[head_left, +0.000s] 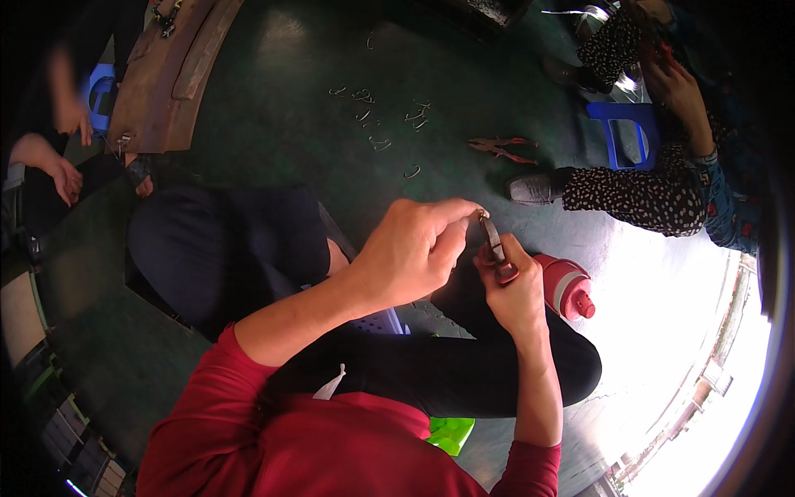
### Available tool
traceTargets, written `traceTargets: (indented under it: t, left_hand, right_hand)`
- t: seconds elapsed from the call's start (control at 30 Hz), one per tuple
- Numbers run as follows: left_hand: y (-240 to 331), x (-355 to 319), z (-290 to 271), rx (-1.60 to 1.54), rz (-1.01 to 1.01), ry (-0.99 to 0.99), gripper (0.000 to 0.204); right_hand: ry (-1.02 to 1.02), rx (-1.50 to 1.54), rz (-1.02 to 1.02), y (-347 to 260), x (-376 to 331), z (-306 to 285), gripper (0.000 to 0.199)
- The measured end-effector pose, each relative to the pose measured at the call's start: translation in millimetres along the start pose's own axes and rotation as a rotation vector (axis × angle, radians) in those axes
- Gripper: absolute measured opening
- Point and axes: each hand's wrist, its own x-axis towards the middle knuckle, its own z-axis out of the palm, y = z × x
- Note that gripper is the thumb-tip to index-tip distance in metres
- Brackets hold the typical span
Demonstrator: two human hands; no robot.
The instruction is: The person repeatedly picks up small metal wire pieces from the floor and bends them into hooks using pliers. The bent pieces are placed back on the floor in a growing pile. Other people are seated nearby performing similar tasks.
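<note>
My right hand (517, 294) grips a pair of pliers (492, 237) by the red handles, with the metal jaws pointing up and toward my left hand. The thumb and forefinger of my left hand (418, 248) are pinched together right at the tip of the jaws. Whatever sits between those fingertips is too small to make out. Both hands are held up above my lap. On the dark green floor ahead lie several thin bent wire pieces (416, 116), and a second pair of red-handled pliers (501, 148) rests to their right.
A red bottle (570, 288) stands just right of my right hand. Another person's grey shoe (532, 190) and a blue stool (623, 116) are at the right. At the far left stands a wooden bench (161, 74), with other people's hands (62, 178) near it.
</note>
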Motion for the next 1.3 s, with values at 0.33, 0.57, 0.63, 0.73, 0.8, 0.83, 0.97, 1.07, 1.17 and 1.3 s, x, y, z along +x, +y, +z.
traceTargets:
  t: [0.33, 0.57, 0.63, 0.73, 0.8, 0.83, 0.97, 1.07, 1.17, 1.3]
  left_hand:
    - [1, -5, 8, -0.029, -0.018, 0.042, 0.020]
    - [-14, 12, -1, -0.086, -0.049, 0.067, 0.022]
    - [-16, 16, -7, -0.201, -0.133, 0.070, 0.020]
    - [-17, 18, -7, -0.380, -0.171, 0.120, 0.022]
    - [-16, 17, -4, -0.438, -0.150, 0.141, 0.022]
    - [-16, 17, -1, -0.472, -0.123, 0.154, 0.021]
    - [-14, 14, 4, -0.449, -0.008, 0.160, 0.021]
    - [-14, 15, 5, -0.429, 0.050, 0.158, 0.020]
    - [-14, 14, 4, -0.406, 0.097, 0.153, 0.018]
    - [-16, 13, 4, -0.364, 0.146, 0.133, 0.018]
  right_hand:
    - [0.140, -0.112, -0.037, 4, 2, 8, 0.019]
    - [-0.095, 0.006, 0.012, -4, 2, -11, 0.026]
    - [-0.251, 0.296, 0.081, -8, 0, -13, 0.033]
    - [-0.604, 0.648, 0.303, -9, -2, -21, 0.048]
    - [-0.702, 0.863, 0.349, -10, -7, -16, 0.052]
    - [-0.779, 0.937, 0.350, -10, -7, -17, 0.057]
    - [-0.846, 1.106, 0.354, -10, -9, -16, 0.058]
    - [-0.851, 1.172, 0.390, -13, -8, -18, 0.056]
    - [-0.849, 1.203, 0.391, -15, -7, -19, 0.054]
    - [-0.835, 1.203, 0.401, -15, -7, -21, 0.051]
